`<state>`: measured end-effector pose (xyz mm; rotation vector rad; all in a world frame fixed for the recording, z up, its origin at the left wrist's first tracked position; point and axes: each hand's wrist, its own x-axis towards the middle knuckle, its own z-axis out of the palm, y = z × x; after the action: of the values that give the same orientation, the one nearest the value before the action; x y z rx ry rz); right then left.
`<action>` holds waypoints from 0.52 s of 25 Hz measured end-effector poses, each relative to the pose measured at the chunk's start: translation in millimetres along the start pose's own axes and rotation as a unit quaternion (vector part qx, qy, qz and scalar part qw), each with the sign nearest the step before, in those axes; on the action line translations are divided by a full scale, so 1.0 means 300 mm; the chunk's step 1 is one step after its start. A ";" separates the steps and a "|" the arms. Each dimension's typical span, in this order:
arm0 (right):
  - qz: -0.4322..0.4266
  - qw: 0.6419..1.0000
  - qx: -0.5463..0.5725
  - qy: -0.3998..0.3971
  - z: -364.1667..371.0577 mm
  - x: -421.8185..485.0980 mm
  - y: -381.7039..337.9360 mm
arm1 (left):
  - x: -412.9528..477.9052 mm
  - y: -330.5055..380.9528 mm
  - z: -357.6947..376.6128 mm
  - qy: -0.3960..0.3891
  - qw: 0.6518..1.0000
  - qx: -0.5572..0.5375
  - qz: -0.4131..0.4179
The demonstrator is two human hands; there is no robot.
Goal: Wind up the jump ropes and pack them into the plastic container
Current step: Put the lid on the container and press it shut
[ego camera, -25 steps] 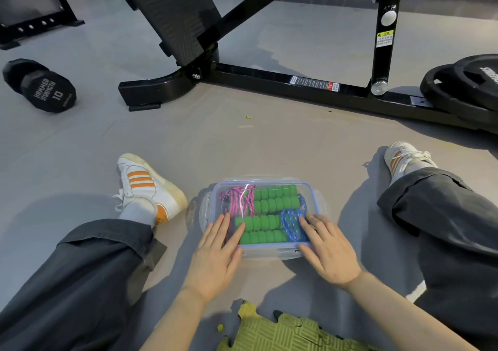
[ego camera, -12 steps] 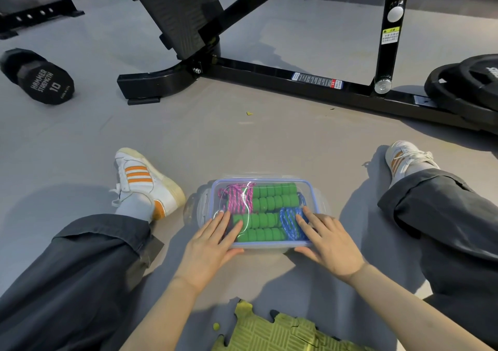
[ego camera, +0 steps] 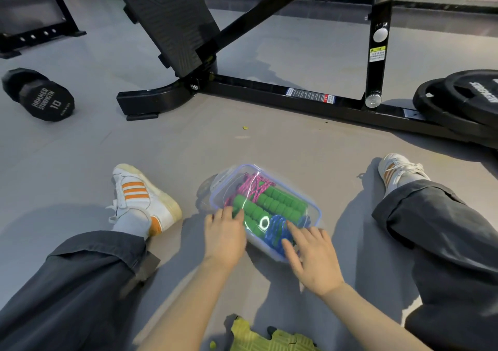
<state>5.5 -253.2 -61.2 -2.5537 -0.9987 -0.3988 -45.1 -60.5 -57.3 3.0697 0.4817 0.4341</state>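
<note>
A clear plastic container [ego camera: 223, 186] with a blue-rimmed lid lies on the grey floor between my legs, turned at an angle. Inside it are green foam handles [ego camera: 280, 202], a wound pink rope [ego camera: 253, 186] at the far end and a wound blue rope [ego camera: 277, 232] at the near end. My left hand [ego camera: 225, 238] rests on the lid's near left corner with straight fingers. My right hand [ego camera: 312, 256] lies with spread fingers on the near right end of the lid, above the blue rope.
A black gym machine frame [ego camera: 269, 94] crosses the floor beyond the container. A black dumbbell [ego camera: 40, 94] lies at far left, and weight plates [ego camera: 463, 100] are stacked at far right. A yellow-green foam mat piece [ego camera: 269, 337] lies near me. My shoes [ego camera: 140, 197] flank the container.
The container has turned from square-on to diagonal under my hands. My left hand shifted right along the lid, and the view moved slightly.
</note>
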 end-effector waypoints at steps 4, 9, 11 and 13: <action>0.036 0.992 0.050 -0.110 -0.024 0.093 0.109 | -0.038 0.180 -0.019 -0.199 0.960 -0.105 -0.166; 0.049 0.978 0.028 -0.200 -0.022 0.086 0.117 | 0.000 0.093 0.019 -0.227 0.967 -0.081 -0.081; 0.014 0.988 0.018 -0.152 -0.024 0.035 0.101 | 0.037 0.011 0.012 -0.245 0.967 -0.068 -0.021; -0.013 0.994 0.018 -0.108 -0.026 -0.009 0.090 | 0.054 -0.057 0.012 -0.191 0.979 -0.067 0.028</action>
<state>21.5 -276.5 -61.5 -2.5935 -1.1034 -0.1098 -34.4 -39.1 -57.2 2.9345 0.3358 -0.1216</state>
